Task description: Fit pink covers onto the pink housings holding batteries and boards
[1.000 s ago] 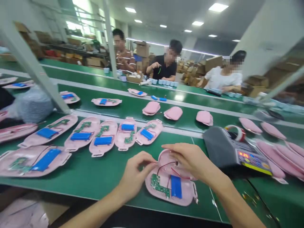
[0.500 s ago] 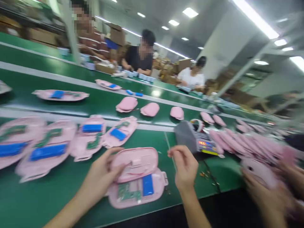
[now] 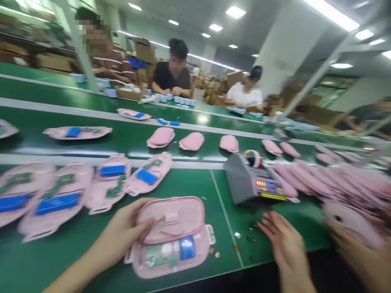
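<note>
My left hand (image 3: 130, 221) grips the left edge of a pink plastic cover (image 3: 189, 213), thumb on its inner face. A small white part (image 3: 171, 218) sits on that face. The cover overlaps a pink lower shell (image 3: 200, 260) on the bench. Inside the shell lie a green circuit board (image 3: 161, 258) and a blue rectangular block (image 3: 187, 247); the cover hides the shell's far side. To the right, my right hand (image 3: 285, 242) is open over the bench, fingers spread and nothing visible in them. It is nearest to a grey tape dispenser (image 3: 240, 181) with a lit red display.
Several pink shells with boards and blue blocks (image 3: 58, 203) line the left. Closed pink cases (image 3: 192, 141) rest on the strip behind. A co-worker's hand (image 3: 360, 244) holds a pink shell beside a pile (image 3: 336, 181) at right. Small scraps (image 3: 237, 235) dot the bench.
My right hand has moved right, away from the shell towards the dispenser's front, and its pinched fingers have spread. My left hand still holds the cover, slightly lower in view.
</note>
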{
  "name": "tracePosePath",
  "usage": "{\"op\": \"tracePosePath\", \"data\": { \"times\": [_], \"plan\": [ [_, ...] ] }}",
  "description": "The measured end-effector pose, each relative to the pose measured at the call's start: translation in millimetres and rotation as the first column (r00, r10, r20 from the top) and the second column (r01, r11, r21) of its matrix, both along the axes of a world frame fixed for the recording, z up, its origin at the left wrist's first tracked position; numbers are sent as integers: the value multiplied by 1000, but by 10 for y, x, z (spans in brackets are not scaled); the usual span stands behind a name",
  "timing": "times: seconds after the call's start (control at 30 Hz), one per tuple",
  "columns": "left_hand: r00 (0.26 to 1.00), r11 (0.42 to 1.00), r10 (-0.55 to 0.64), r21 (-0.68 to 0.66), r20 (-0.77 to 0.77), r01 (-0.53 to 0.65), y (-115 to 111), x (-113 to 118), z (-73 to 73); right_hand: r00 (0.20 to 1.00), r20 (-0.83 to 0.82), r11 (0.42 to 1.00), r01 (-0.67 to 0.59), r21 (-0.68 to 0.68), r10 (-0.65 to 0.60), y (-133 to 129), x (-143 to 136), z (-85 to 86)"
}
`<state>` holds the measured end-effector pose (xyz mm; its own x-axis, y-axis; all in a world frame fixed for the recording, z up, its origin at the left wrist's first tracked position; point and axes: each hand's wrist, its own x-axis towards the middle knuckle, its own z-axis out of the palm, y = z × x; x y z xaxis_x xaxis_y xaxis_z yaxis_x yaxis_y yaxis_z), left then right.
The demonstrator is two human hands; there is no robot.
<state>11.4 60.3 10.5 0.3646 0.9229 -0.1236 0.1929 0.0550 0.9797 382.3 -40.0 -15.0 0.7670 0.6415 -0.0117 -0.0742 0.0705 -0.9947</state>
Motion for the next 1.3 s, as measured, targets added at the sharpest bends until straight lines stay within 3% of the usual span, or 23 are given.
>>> {"op": "tracePosePath", "data": {
  "times": [0.1,0.13,0.17,0.23,0.3,0.37,0.43,0.53,0.7,0.77,0.87,0.97,1.03,1.13,1.2,1.23,1.3],
  "plan": [
    [994,998,-6,-68,105,14,-33,12,5,977,212,999,29,-24,-23,14,-487,117],
    [990,995,1,-103,139,13,-39,15,-5,934,340,993,-109,-35,114,93,-734,202],
    [986,991,12,-133,169,11,-46,18,-17,826,469,947,-311,-84,313,207,-1006,298],
    [973,986,34,-164,230,5,-63,23,-47,498,660,775,-595,-212,563,505,-1541,472],
    [952,986,45,-167,301,6,-79,29,-86,203,689,602,-688,-405,696,815,-1925,554],
    [934,984,51,-178,353,14,-88,37,-137,52,618,476,-690,-546,785,1034,-2085,538],
    [917,977,81,-212,390,4,-88,50,-187,20,557,405,-707,-579,830,1132,-2066,485],
    [885,962,159,-269,438,-39,-88,73,-232,21,537,355,-771,-528,843,1148,-1914,451],
    [849,934,275,-335,452,-125,-94,60,-215,7,478,268,-835,-481,879,1140,-1791,605],
    [847,930,280,-346,451,-124,-91,38,-195,-76,490,253,-782,-570,869,1149,-1805,686],
    [843,932,275,-344,462,-116,-85,14,-176,-260,524,270,-628,-730,811,1164,-1870,742],
    [842,928,292,-349,454,-134,-86,17,-193,-411,574,343,-510,-789,708,1165,-1961,698],
    [840,929,301,-338,452,-152,-94,30,-230,-451,630,424,-479,-769,632,1152,-2027,642],
    [848,941,291,-292,444,-170,-119,41,-296,-416,679,560,-383,-734,605,1130,-2108,600],
    [858,950,274,-259,434,-172,-145,27,-316,-321,680,639,-239,-732,659,1142,-2121,632],
    [864,956,263,-237,428,-173,-158,13,-312,-255,669,646,-177,-743,699,1162,-2106,664],
    [884,967,243,-166,400,-191,-176,-25,-278,-132,587,562,-184,-806,799,1222,-2036,745]
  ]
}}
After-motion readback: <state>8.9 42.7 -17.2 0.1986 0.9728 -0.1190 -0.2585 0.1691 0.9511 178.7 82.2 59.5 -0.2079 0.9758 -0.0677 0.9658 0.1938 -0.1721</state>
